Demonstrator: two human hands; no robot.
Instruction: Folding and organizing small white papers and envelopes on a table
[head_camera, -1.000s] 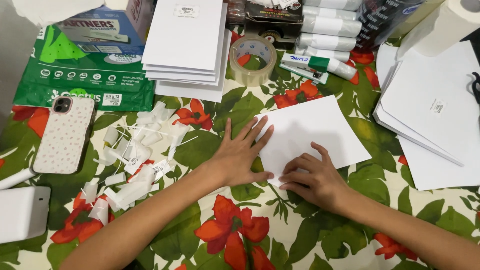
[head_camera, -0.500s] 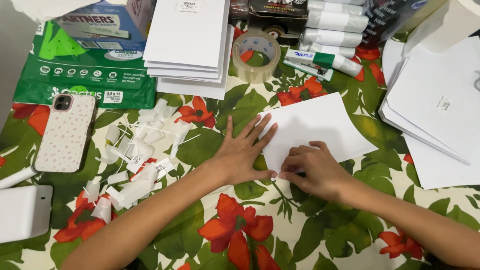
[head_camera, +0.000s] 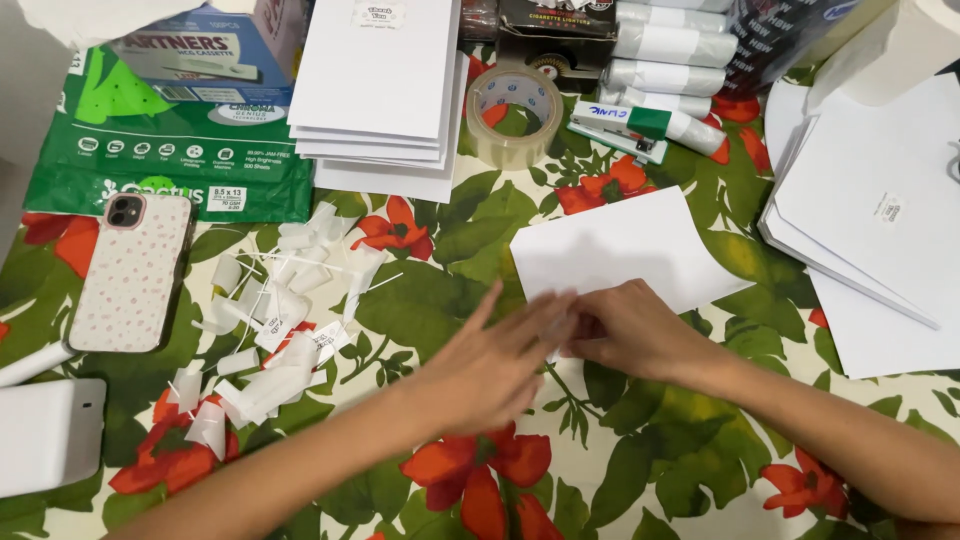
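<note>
Head view: both hands, left (head_camera: 490, 365) flat, right (head_camera: 625, 330) curled, press the white sheet's (head_camera: 620, 245) near edge.

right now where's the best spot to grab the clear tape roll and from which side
Probably from above: the clear tape roll lies flat on the floral tablecloth, open core facing up. Put one finger inside the core and the thumb on the outer wall at its near rim, the side toward the hands, where there is bare cloth; the stapler crowds its right.
</note>
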